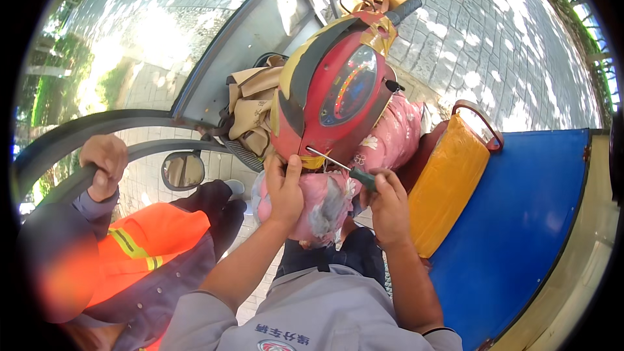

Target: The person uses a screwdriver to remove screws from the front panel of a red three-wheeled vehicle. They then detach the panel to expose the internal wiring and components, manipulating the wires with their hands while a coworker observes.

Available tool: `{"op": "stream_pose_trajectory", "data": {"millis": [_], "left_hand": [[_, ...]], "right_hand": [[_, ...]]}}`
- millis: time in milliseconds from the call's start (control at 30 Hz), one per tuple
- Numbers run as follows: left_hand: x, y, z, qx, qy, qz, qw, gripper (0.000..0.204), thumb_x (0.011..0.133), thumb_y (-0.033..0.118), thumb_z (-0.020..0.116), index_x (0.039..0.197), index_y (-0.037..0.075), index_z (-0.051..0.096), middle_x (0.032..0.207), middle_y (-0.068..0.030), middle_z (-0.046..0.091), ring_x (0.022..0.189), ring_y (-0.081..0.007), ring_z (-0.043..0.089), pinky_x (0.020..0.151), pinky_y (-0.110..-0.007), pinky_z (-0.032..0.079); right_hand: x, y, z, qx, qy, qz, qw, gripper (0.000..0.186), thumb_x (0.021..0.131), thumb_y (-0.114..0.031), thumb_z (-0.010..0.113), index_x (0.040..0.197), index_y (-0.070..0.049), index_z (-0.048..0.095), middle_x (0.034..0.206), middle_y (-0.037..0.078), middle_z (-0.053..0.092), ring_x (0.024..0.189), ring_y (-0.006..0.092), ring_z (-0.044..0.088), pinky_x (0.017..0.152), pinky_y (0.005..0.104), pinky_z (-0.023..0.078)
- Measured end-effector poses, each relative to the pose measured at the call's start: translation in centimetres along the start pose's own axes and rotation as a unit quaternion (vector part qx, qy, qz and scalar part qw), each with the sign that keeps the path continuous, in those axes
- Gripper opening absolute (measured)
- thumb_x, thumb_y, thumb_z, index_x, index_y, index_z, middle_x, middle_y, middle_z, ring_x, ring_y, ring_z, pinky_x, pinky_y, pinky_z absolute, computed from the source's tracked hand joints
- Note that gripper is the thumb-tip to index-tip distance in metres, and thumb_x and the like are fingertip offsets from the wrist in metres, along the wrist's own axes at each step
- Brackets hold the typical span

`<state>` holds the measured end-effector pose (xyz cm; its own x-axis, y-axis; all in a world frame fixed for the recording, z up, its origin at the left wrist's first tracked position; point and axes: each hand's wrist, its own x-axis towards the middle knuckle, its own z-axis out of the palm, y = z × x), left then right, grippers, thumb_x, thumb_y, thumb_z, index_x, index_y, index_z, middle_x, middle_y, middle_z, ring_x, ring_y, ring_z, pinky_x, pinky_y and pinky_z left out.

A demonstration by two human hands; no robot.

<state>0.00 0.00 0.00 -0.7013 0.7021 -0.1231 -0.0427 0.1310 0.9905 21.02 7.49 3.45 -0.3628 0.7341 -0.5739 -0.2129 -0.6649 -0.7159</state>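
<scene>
In front of me is the red and yellow front housing (318,84) of a scooter-like vehicle, with an oval dashboard window (349,88). My right hand (388,205) grips the dark green handle of a screwdriver (361,177). Its metal shaft points up and left, and the tip meets the lower edge of the red panel. My left hand (284,188) rests its fingers on that same lower edge, just left of the tip; its fingertips are partly hidden, so I cannot tell if they hold anything. Pink floral cloth (390,130) covers the parts below the housing and beside it.
A person in an orange vest (153,240) stands at my left, one hand (106,159) on the dark bent frame bar (140,149). A round-cornered mirror (183,171) hangs there. Yellow-wrapped padding (452,182) and a blue panel (513,221) lie right. Brown cardboard (253,107) sits behind the bar.
</scene>
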Motion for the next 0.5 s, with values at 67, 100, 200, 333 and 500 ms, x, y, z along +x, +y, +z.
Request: {"op": "stream_pose_trajectory", "data": {"millis": [67, 100, 200, 333, 500], "left_hand": [[-0.6, 0.4, 0.4, -0.134, 0.016, -0.089, 0.987, 0.031, 0.108, 0.031, 0.059, 0.106, 0.0, 0.059, 0.104, -0.008, 0.052, 0.1, -0.019, 0.047, 0.097, -0.036, 0.038], [0.6, 0.5, 1.1, -0.129, 0.024, -0.073, 0.989, 0.03, 0.108, 0.029, 0.059, 0.106, 0.0, 0.059, 0.103, -0.0081, 0.052, 0.099, -0.0193, 0.048, 0.097, -0.036, 0.038], [-0.2, 0.2, 2.2, -0.08, 0.051, -0.057, 0.994, 0.028, 0.108, 0.027, 0.057, 0.104, -0.001, 0.058, 0.101, -0.0083, 0.053, 0.097, -0.0203, 0.049, 0.095, -0.036, 0.039], [-0.8, 0.3, 2.3, 0.058, 0.061, 0.013, 0.996, 0.029, 0.109, 0.027, 0.053, 0.103, -0.001, 0.058, 0.101, -0.0092, 0.054, 0.097, -0.0213, 0.05, 0.094, -0.037, 0.039], [-0.1, -0.8, 1.8, 0.059, 0.075, 0.027, 0.995, 0.034, 0.11, 0.031, 0.051, 0.101, -0.002, 0.057, 0.101, -0.0106, 0.054, 0.098, -0.0218, 0.05, 0.094, -0.037, 0.039]], "right_hand": [[0.6, -0.2, -1.0, -0.008, -0.025, 0.043, 0.999, 0.037, 0.103, -0.022, 0.061, 0.13, 0.003, 0.053, 0.097, 0.011, 0.064, 0.081, 0.0169, 0.06, 0.074, 0.0285, 0.048], [1.0, -0.4, -0.7, -0.016, -0.028, 0.034, 0.999, 0.033, 0.104, -0.02, 0.059, 0.127, 0.003, 0.055, 0.095, 0.01, 0.064, 0.079, 0.0166, 0.06, 0.072, 0.0284, 0.048], [0.7, 1.2, 1.0, 0.009, 0.071, -0.08, 0.994, 0.034, 0.11, -0.028, 0.05, 0.117, 0.002, 0.062, 0.084, 0.008, 0.064, 0.068, 0.0156, 0.059, 0.063, 0.0281, 0.047], [0.5, 0.3, 0.3, 0.051, 0.009, 0.002, 0.999, 0.034, 0.11, -0.029, 0.049, 0.113, 0.002, 0.064, 0.083, 0.007, 0.065, 0.067, 0.0154, 0.059, 0.062, 0.028, 0.047], [0.7, -0.2, -0.2, 0.027, -0.016, -0.036, 0.999, 0.028, 0.107, -0.022, 0.053, 0.114, 0.001, 0.068, 0.089, -0.001, 0.062, 0.076, 0.0066, 0.056, 0.068, 0.02, 0.043]]}}
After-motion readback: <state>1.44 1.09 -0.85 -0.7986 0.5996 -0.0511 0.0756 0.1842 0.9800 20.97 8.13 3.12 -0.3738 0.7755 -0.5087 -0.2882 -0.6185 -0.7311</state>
